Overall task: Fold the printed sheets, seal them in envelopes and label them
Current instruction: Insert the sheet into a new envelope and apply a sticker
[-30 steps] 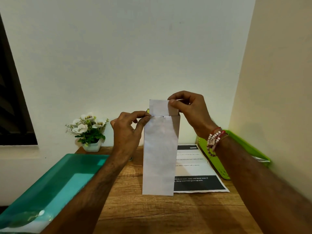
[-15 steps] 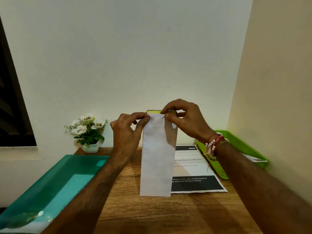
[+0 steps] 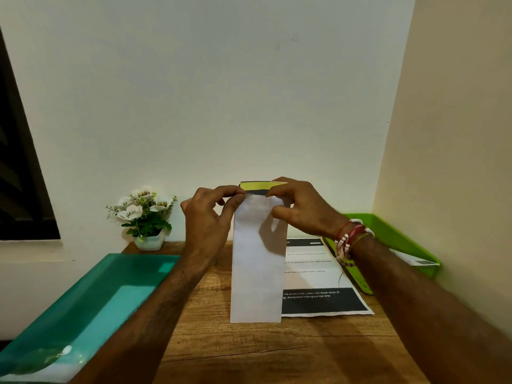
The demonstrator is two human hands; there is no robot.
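Observation:
A long white envelope [image 3: 256, 261] stands upright on its short bottom edge on the wooden table [image 3: 249, 353]. My left hand [image 3: 206, 220] pinches its top left corner. My right hand [image 3: 300, 210] pinches the top right corner. The folded sheet is inside and no longer shows above the mouth. A yellow-green strip with a dark band, the envelope flap [image 3: 259, 187], shows at the top between my fingers. A printed sheet [image 3: 318, 281] with black bands lies flat behind the envelope, partly hidden by it.
A teal tray [image 3: 91, 306] juts over the table's left side. A green tray [image 3: 393, 245] holding paper sits at the right against the side wall. A small white pot of white flowers [image 3: 144, 217] stands at the back left.
The folded sheet that stuck out of the envelope's top went down inside. My right hand dropped from the sheet's top to the envelope mouth. The yellow-green flap strip came into view.

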